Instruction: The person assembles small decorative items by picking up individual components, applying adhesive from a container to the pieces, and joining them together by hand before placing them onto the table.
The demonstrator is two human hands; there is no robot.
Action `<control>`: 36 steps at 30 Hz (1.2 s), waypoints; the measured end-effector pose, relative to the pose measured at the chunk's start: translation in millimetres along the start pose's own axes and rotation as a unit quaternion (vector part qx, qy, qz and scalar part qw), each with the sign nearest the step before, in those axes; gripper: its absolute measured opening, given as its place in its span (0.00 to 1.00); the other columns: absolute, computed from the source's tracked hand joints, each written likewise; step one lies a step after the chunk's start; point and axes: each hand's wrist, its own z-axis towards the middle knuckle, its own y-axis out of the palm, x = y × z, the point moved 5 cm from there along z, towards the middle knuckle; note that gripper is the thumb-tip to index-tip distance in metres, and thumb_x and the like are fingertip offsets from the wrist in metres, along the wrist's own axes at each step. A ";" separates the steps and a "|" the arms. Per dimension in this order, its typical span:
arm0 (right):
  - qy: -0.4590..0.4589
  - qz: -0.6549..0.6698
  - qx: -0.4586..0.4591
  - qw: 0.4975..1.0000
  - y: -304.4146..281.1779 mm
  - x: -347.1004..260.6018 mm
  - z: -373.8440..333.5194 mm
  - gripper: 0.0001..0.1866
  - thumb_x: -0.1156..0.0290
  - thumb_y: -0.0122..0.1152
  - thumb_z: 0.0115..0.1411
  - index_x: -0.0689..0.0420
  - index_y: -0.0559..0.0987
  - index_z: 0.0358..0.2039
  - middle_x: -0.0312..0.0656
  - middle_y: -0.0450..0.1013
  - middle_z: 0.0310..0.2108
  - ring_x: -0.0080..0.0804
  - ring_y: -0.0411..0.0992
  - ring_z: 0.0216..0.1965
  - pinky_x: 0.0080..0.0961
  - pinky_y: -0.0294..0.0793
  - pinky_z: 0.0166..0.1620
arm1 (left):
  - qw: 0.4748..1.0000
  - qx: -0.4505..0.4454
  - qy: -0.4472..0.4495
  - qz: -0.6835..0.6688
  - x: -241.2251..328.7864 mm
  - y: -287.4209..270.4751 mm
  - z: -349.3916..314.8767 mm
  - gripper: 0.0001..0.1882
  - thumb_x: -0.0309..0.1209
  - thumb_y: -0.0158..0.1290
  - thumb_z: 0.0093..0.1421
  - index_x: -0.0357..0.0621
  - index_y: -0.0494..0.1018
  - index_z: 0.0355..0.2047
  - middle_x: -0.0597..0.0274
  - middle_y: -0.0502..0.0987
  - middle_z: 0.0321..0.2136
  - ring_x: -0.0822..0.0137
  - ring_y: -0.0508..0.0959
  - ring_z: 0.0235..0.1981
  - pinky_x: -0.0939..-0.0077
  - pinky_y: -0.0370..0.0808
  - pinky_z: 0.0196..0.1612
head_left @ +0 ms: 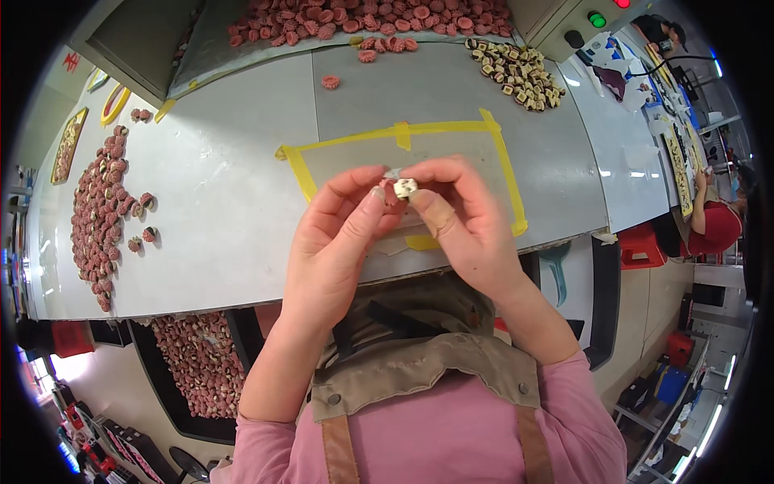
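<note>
Brown apron (427, 355) and pink shirt (439, 444) lie nearest the camera in the head view, with both forearms reaching over the table (234, 153). Left hand (334, 226) is curled nearly closed, thumb and fingertips pinching a pink shell (389, 192); right hand (468, 226) pinches a small cream-coloured piece (405, 188) against it. Both pieces are above the yellow tape outline (355, 137).

As I judge it, this pair is partway to being joined. Pink-and-cream pieces heaped at the left (101, 210), and more in the black bin (201, 427), look done. Plenty seems left: a broad heap of loose pink shells (371, 18) and a pile of cream-and-dark pieces (520, 74).

Fingers hide much of the held pair, so whether it is fully seated I cannot tell. A greyish bit between the fingertips is unclear, and the shell heap is cut off above.
</note>
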 end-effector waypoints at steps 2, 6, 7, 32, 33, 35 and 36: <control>-0.033 -0.022 0.002 0.999 2.6 1.7 1.2 0.09 0.76 0.54 0.65 0.60 0.73 0.46 0.37 0.69 0.42 0.20 0.68 0.40 0.16 0.67 0.43 | 0.999 0.008 0.025 0.020 -1.4 3.0 -1.4 0.15 0.29 0.51 0.65 0.38 0.69 0.51 0.61 0.74 0.46 0.72 0.74 0.48 0.77 0.72 0.51; -0.098 -0.135 0.021 0.986 2.3 -8.8 -1.6 0.09 0.76 0.55 0.63 0.60 0.74 0.45 0.39 0.69 0.41 0.24 0.70 0.40 0.18 0.69 0.44 | 0.976 0.024 0.160 0.148 -0.7 8.9 -6.1 0.15 0.26 0.53 0.64 0.35 0.69 0.50 0.59 0.75 0.45 0.72 0.75 0.47 0.78 0.74 0.49; -0.132 -0.164 0.031 0.977 2.6 -8.5 -3.2 0.10 0.76 0.57 0.63 0.60 0.74 0.44 0.39 0.69 0.41 0.26 0.70 0.40 0.20 0.70 0.44 | 0.976 0.023 0.160 0.149 -0.8 9.5 -6.0 0.15 0.26 0.53 0.64 0.35 0.69 0.50 0.59 0.75 0.45 0.72 0.75 0.47 0.78 0.74 0.49; -0.238 -0.306 0.008 0.922 -8.1 -9.8 -13.8 0.20 0.83 0.68 0.45 0.57 0.75 0.40 0.45 0.70 0.42 0.39 0.72 0.40 0.30 0.75 0.41 | 0.961 -0.033 0.116 0.250 -5.5 25.6 1.7 0.29 0.21 0.57 0.56 0.37 0.62 0.57 0.59 0.76 0.37 0.73 0.77 0.38 0.80 0.75 0.42; -0.235 -0.293 -0.015 0.927 -8.1 -14.2 -12.6 0.20 0.81 0.68 0.47 0.58 0.75 0.42 0.45 0.70 0.42 0.40 0.72 0.41 0.30 0.75 0.42 | 0.964 -0.030 0.092 0.249 -4.3 23.7 0.5 0.28 0.21 0.57 0.56 0.37 0.62 0.57 0.59 0.76 0.36 0.73 0.77 0.37 0.80 0.75 0.42; -0.211 -0.300 -0.032 0.930 -18.7 -16.0 -5.5 0.20 0.78 0.68 0.49 0.58 0.75 0.43 0.45 0.70 0.42 0.41 0.71 0.43 0.31 0.74 0.44 | 0.907 -0.015 0.137 0.397 9.9 20.0 0.7 0.24 0.20 0.57 0.55 0.38 0.67 0.53 0.59 0.77 0.35 0.71 0.77 0.37 0.77 0.74 0.42; -0.180 -0.300 -0.054 0.935 -24.4 -14.7 -1.6 0.20 0.76 0.68 0.50 0.58 0.74 0.45 0.46 0.70 0.43 0.43 0.71 0.44 0.32 0.73 0.45 | 0.844 -0.007 0.181 0.505 21.6 16.0 2.4 0.23 0.20 0.57 0.54 0.39 0.69 0.52 0.58 0.77 0.34 0.70 0.77 0.37 0.75 0.74 0.43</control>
